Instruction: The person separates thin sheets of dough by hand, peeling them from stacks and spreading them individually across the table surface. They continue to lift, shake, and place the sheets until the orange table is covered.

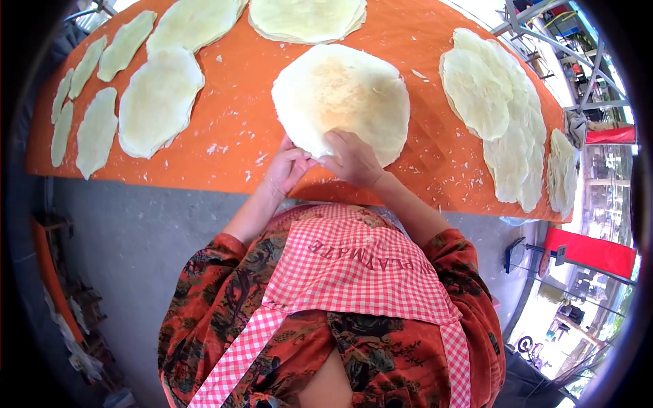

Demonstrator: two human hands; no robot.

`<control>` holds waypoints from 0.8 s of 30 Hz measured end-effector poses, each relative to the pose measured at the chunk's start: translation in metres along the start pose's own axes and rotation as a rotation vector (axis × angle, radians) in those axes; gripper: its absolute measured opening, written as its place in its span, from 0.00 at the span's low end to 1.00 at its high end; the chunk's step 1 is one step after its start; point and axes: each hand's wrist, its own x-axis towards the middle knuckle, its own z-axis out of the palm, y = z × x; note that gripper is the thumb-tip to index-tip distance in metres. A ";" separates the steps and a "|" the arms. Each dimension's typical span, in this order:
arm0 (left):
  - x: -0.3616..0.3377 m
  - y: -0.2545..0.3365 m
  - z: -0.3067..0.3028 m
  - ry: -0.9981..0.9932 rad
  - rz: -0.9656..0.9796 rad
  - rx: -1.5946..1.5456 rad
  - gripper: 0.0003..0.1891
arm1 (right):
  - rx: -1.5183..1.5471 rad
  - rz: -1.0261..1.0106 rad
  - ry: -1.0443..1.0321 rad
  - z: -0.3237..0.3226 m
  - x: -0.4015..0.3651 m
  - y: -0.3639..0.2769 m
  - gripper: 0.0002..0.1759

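A round, pale flatbread [354,88] with a browned patch lies on the orange table, its near edge close to the table's front. At that near edge, the fingers of my left hand [290,165] are closed in a pinch on the rim. My right hand [352,160] rests on top of the same flatbread with bent fingers, its thumb side almost meeting my left fingertips. Both hands are closed at the rim; how much of the bread sits between the right fingers is partly hidden.
Behind it lies a stack of flatbreads [306,19]. Left are a large round sheet [161,102] and several narrow pieces [97,131]. Overlapping sheets [496,109] and a folded pile [562,175] lie right. White flakes dot the orange tabletop [231,88]. Metal frames [592,75] stand beyond.
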 end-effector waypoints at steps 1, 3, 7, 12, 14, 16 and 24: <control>0.000 0.001 0.001 0.002 -0.002 0.000 0.35 | 0.004 -0.002 0.010 0.001 0.000 -0.001 0.27; 0.000 0.001 0.005 0.040 -0.012 -0.002 0.35 | 0.008 -0.005 0.023 0.001 0.001 0.001 0.28; -0.001 0.000 0.005 -0.002 0.002 0.023 0.36 | 0.024 -0.018 0.030 -0.003 0.003 0.005 0.29; 0.002 0.000 0.003 0.010 0.000 0.043 0.37 | 0.023 0.010 0.007 -0.006 0.005 0.005 0.31; 0.002 0.000 0.003 0.007 -0.006 0.058 0.37 | 0.017 0.007 0.012 -0.003 0.005 0.007 0.32; 0.002 0.000 0.005 0.021 -0.007 0.065 0.37 | 0.006 0.022 -0.016 -0.004 0.006 0.007 0.33; 0.003 0.003 0.023 0.107 -0.009 0.070 0.33 | 0.023 0.001 0.035 0.002 0.007 0.013 0.29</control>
